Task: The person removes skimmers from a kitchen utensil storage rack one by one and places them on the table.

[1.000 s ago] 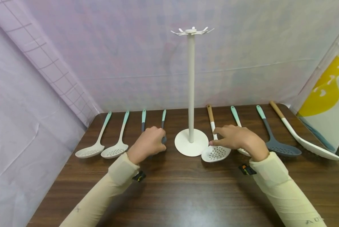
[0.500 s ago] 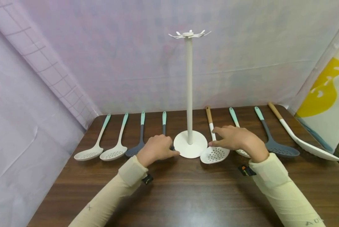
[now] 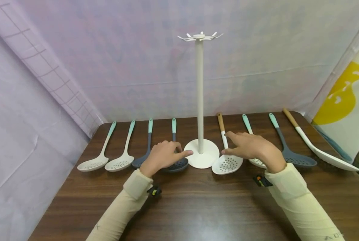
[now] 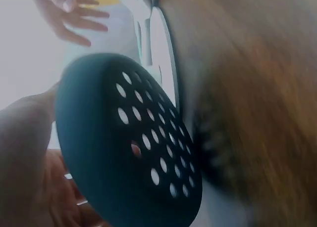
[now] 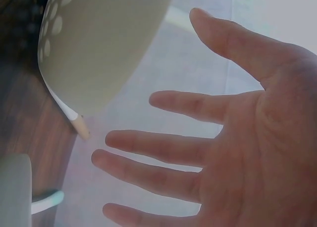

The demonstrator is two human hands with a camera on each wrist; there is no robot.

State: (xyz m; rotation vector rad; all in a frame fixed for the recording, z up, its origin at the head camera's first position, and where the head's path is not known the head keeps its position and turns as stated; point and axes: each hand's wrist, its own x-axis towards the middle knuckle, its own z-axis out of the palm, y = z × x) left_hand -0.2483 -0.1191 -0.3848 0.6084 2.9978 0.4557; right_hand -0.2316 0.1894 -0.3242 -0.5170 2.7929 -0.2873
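Note:
My left hand [image 3: 164,154] hovers over a dark grey skimmer [image 3: 180,165] with a mint handle, thumb stretched out toward the stand. In the left wrist view that skimmer's perforated head [image 4: 124,138] hides part of the fingers [image 4: 64,187]. A second grey skimmer [image 3: 141,160] lies just left of the hand. My right hand [image 3: 251,146], fingers straight and spread in the right wrist view, is held above a white skimmer [image 3: 227,165] with a wooden handle and a white one with a mint handle [image 3: 248,123]. Its palm holds nothing.
A white stand [image 3: 200,97] with a round base and a ring of hooks rises between the hands. Two white skimmers [image 3: 93,164] lie at the left. On the right are a grey skimmer [image 3: 300,159] and a white wooden-handled utensil [image 3: 327,154]. A cloth backdrop [image 3: 137,67] stands behind the table.
My left hand has shifted right from the second grey skimmer to the one beside the stand, then its thumb and fingers have spread, uncovering that skimmer's head. My right hand stays put.

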